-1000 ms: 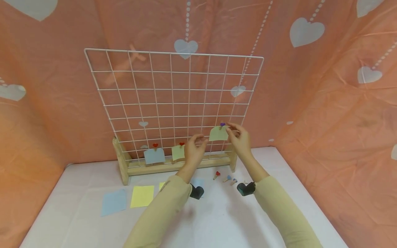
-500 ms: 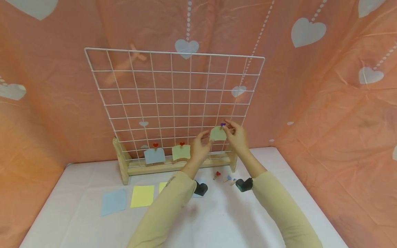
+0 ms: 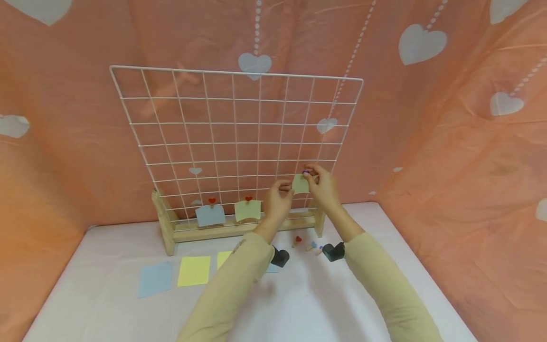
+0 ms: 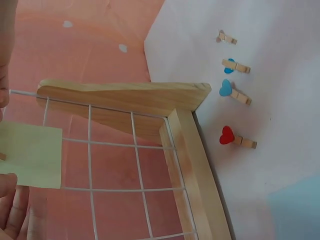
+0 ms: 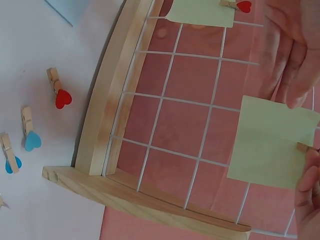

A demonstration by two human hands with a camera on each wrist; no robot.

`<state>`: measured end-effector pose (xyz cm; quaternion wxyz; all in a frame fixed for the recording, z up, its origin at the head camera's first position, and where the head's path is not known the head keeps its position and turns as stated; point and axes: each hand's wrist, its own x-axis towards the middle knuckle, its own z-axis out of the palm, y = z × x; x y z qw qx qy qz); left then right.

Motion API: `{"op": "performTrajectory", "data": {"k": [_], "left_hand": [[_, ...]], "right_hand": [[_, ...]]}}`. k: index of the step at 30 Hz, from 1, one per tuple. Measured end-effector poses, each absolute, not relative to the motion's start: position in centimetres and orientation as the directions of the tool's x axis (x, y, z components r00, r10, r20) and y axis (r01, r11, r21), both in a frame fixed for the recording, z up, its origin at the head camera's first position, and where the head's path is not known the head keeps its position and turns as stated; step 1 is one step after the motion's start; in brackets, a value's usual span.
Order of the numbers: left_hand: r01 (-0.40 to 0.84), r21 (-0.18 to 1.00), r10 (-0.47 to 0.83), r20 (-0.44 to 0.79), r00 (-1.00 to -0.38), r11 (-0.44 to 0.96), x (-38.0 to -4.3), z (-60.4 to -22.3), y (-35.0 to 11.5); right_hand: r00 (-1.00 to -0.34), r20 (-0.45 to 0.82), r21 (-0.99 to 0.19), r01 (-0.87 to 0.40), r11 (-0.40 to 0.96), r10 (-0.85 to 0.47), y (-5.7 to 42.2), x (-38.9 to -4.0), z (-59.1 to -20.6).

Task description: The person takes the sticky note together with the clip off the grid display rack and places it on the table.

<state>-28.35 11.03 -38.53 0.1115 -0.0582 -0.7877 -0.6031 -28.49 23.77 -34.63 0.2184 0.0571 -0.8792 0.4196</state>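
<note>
A pale green sticky note (image 3: pixel 300 184) lies against the lower right of the white wire grid (image 3: pixel 237 133). A small wooden clothespin (image 5: pixel 304 147) with a purple heart (image 3: pixel 305 171) sits on its upper edge. Thumb and fingers of my right hand (image 3: pixel 325 191) pinch that clothespin. My left hand (image 3: pixel 278 204) pinches the note's left edge, its thumb in front in the right wrist view. To the left hang a blue note (image 3: pixel 211 216) and a yellow-green note (image 3: pixel 248 210), each under a red-heart clothespin. Whether the purple-heart clothespin grips a wire is hidden by my fingers.
Several heart clothespins, one of them red (image 4: pixel 227 135), lie on the white table (image 3: pixel 107 251) before the grid's wooden base (image 3: pixel 213 233). A blue sheet (image 3: pixel 155 279) and a yellow sheet (image 3: pixel 194 271) lie at front left; others are partly under my left sleeve. Orange cloth surrounds the table.
My left hand has moved right and up to the note's left edge. My right hand has shifted left from the note's right side onto the purple-heart clothespin.
</note>
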Motion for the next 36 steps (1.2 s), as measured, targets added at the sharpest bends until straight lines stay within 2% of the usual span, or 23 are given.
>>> {"op": "performTrajectory", "data": {"k": [8, 15, 24, 30, 36], "left_hand": [[0.197, 0.933, -0.102, 0.237, -0.966, 0.301, -28.4, -38.4, 11.1], [0.208, 0.927, -0.104, 0.251, -0.962, 0.312, -28.3, -38.5, 11.4], [0.224, 0.947, -0.08, 0.248, -0.966, 0.23, -27.6, -39.2, 11.0], [0.203, 0.965, -0.089, 0.22, -0.971, 0.167, -27.2, -40.2, 10.3], [0.184, 0.963, -0.103, 0.207, -0.973, 0.198, -26.5, -41.3, 9.2]], "right_hand": [[-0.892, 0.44, -0.707, -0.273, 0.652, 0.104, 23.2, -28.2, -34.8], [-0.868, 0.48, -0.68, -0.276, 0.68, 0.128, 23.2, -28.6, -34.9], [-0.803, 0.574, -0.646, -0.322, 0.692, 0.162, 23.1, -28.3, -34.8], [-0.81, 0.56, -0.681, -0.328, 0.655, 0.176, 23.5, -28.0, -35.3], [-0.821, 0.544, -0.715, -0.348, 0.606, 0.171, 23.9, -27.4, -36.2]]}}
